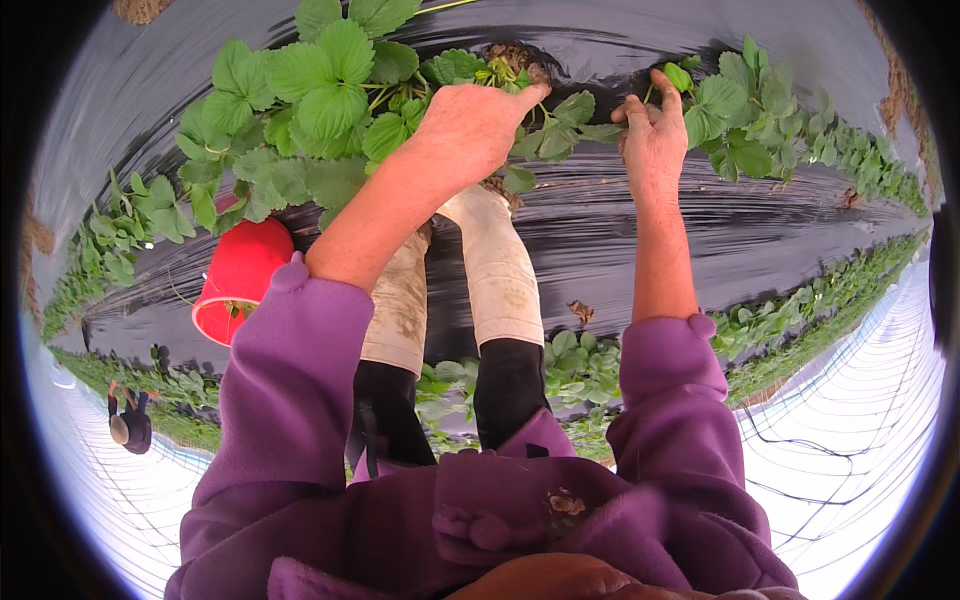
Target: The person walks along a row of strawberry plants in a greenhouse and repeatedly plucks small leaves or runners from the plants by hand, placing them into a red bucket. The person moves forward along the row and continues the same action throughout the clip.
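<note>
My left hand (480, 124) is over the base of a strawberry plant (330, 82), back of the hand up. Its index finger reaches to the bare soil (510, 56) in a hole of the black plastic mulch film (592, 187). The other fingers are hidden beneath the hand, so any grip is out of sight. Further right, my right hand (654, 139) is beside another strawberry plant (724, 101). A small folded leaf (679, 76) touches its raised index finger, and a thin stem shows between the fingers; whether they grip it is unclear.
A red bucket (247, 262) lies tilted at the left, some plant matter at its mouth. White muddy boots (502, 270) stand on the film between planted rows. More strawberry rows (787, 315) run behind. Another person (131, 424) bends over far left, under the ribbed greenhouse cover (847, 405).
</note>
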`<state>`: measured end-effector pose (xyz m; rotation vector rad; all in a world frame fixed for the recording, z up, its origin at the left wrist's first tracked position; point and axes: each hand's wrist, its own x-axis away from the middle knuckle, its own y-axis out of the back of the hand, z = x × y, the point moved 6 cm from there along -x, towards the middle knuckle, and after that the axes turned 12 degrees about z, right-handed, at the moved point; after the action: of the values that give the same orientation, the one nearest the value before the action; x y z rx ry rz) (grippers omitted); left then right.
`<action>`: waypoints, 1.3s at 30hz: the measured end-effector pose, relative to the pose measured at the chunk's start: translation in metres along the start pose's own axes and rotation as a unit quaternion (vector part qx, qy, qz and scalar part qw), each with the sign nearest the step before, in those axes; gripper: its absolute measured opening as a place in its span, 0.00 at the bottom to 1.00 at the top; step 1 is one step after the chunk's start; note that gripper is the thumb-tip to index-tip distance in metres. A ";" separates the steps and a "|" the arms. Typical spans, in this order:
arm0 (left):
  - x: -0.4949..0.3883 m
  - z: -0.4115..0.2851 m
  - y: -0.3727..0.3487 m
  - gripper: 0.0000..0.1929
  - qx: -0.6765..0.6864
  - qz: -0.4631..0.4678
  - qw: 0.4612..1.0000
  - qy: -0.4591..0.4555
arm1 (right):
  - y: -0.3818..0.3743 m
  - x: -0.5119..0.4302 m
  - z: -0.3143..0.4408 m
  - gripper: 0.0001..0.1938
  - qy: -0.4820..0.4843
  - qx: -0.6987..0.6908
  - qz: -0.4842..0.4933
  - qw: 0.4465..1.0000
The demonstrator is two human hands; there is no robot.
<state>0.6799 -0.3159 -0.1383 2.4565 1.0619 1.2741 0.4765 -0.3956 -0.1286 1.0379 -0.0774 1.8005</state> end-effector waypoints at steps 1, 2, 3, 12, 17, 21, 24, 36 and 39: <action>-0.001 0.001 -0.001 0.32 -0.004 0.007 1.000 0.006 | -0.002 0.000 0.001 0.29 0.011 -0.038 0.012 0.999; -0.002 0.001 -0.002 0.32 -0.007 0.014 1.000 0.012 | -0.002 -0.001 -0.001 0.29 -0.008 -0.074 0.022 0.997; -0.002 0.001 -0.003 0.32 -0.007 0.017 1.000 0.013 | 0.000 -0.001 -0.004 0.30 -0.025 -0.105 0.027 0.994; -0.004 -0.004 -0.004 0.33 -0.013 0.018 0.999 0.038 | 0.014 0.008 0.030 0.19 0.094 0.162 -0.091 0.978; 0.001 -0.006 -0.007 0.30 -0.022 0.021 0.999 0.038 | -0.047 0.016 0.065 0.13 0.257 0.360 -0.032 0.896; 0.010 -0.005 -0.008 0.27 -0.029 0.030 0.998 0.046 | -0.078 -0.003 0.074 0.12 0.247 0.459 -0.034 0.853; 0.022 -0.008 0.006 0.25 0.033 -0.073 0.997 0.022 | -0.076 -0.011 0.076 0.11 0.260 0.490 -0.051 0.830; -0.012 -0.013 0.072 0.11 -0.004 -0.245 0.969 0.010 | -0.028 -0.007 0.068 0.09 0.285 0.346 -0.049 0.893; -0.024 -0.019 0.062 0.17 -0.021 -0.210 0.976 0.054 | -0.020 -0.013 0.062 0.17 0.280 0.400 -0.054 0.871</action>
<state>0.6882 -0.3804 -0.1146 2.0004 1.4675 1.2801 0.5316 -0.4249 -0.1062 0.9730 1.1464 1.9894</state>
